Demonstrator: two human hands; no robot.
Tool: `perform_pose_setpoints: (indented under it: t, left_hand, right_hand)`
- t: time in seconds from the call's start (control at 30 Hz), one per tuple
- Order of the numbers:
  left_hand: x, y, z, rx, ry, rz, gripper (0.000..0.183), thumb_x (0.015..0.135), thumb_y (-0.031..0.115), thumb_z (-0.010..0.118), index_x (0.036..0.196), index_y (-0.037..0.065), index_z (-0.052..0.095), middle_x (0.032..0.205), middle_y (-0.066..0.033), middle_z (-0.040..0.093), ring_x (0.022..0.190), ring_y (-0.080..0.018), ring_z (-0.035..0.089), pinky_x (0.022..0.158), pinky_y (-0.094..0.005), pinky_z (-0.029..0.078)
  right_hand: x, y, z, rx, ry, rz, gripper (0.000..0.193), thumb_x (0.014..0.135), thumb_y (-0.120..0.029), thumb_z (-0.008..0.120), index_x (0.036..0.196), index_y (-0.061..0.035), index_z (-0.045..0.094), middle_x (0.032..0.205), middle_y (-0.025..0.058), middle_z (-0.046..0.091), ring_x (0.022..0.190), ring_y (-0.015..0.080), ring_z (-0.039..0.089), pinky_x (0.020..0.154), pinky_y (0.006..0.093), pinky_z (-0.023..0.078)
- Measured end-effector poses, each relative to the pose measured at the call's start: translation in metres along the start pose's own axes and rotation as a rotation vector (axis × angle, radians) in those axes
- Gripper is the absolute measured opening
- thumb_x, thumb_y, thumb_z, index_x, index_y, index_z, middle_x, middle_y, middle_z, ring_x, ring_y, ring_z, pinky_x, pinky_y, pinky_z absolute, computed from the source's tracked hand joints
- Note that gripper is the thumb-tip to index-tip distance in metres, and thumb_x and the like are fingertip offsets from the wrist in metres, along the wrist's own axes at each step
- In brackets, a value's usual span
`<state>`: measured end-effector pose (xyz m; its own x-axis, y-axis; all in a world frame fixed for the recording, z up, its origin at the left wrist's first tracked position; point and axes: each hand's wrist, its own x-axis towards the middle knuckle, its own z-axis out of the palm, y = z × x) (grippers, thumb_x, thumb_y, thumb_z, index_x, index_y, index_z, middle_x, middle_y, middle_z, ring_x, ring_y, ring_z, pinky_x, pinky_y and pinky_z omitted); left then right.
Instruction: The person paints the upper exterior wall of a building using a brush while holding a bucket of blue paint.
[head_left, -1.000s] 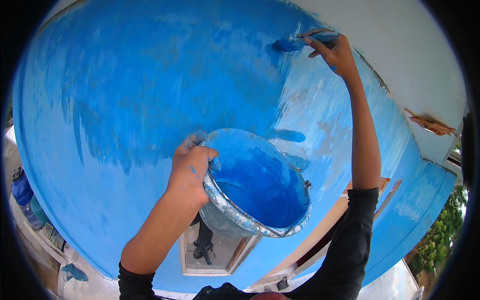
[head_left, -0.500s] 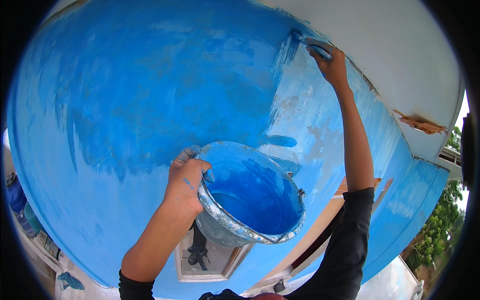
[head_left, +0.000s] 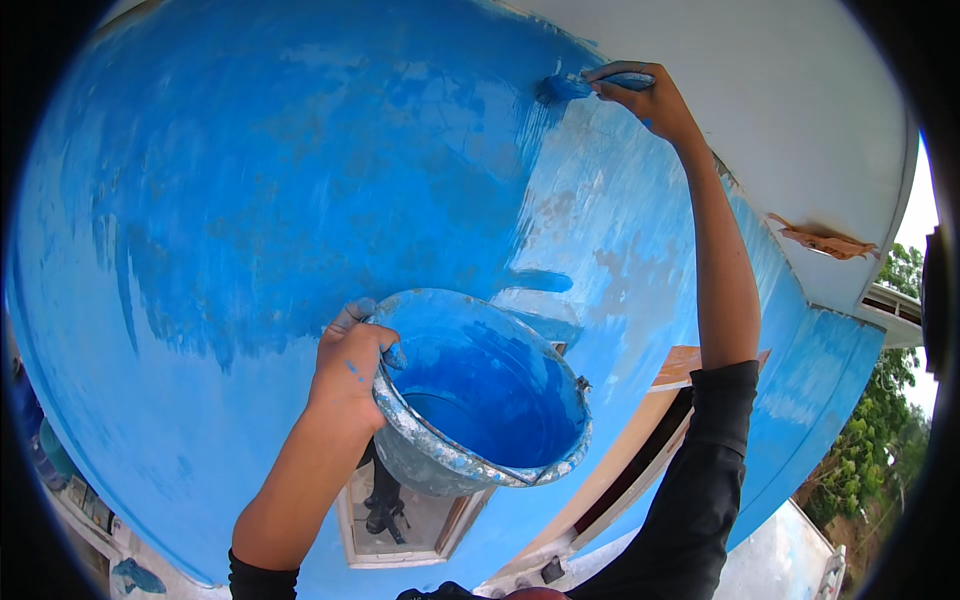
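My left hand (head_left: 352, 358) grips the paint-crusted rim of a bucket (head_left: 400, 455), thumb hooked inside and the rest of the fingers outside. Blue paint (head_left: 480, 425) lies in the bottom of the bucket, which is tilted toward me. High up at the right, my right hand (head_left: 640, 98) holds a paintbrush (head_left: 578, 87) by its handle. The blue-coated bristles touch the wall near the ceiling line, at the border between fresh darker blue and the paler, patchy wall (head_left: 575, 200). Blue smears mark the skin of both hands.
The pale ceiling (head_left: 790, 110) slopes along the upper right, with a torn brown piece (head_left: 825, 240) hanging from it. Below the bucket is a framed opening (head_left: 400, 520). A wood-edged opening (head_left: 640, 465) lies beside my right arm. Containers (head_left: 55, 450) stand at the far left.
The brush has moved a little left and down, with its handle now nearly level. In the picture, the bucket and my left hand sit slightly farther left, and the whole scene has shifted.
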<state>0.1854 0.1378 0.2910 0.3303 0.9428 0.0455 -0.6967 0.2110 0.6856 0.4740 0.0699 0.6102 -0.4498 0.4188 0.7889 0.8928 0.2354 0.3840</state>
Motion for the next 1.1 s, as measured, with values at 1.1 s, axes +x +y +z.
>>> perform_pose_setpoints:
  t: [1.1]
  left_hand:
    - [-0.011, 0.009, 0.003, 0.116, 0.049, -0.034, 0.036, 0.074, -0.009, 0.057, 0.104, 0.011, 0.056, 0.074, -0.0043, 0.052, 0.057, -0.0161, 0.052, 0.051, -0.0332, 0.043]
  right_hand:
    - [-0.056, -0.012, 0.054, -0.089, 0.056, -0.151, 0.022, 0.086, -0.008, 0.071, 0.108, -0.0059, 0.074, 0.101, 0.0122, 0.074, 0.090, 0.0234, 0.071, 0.083, 0.0343, 0.055]
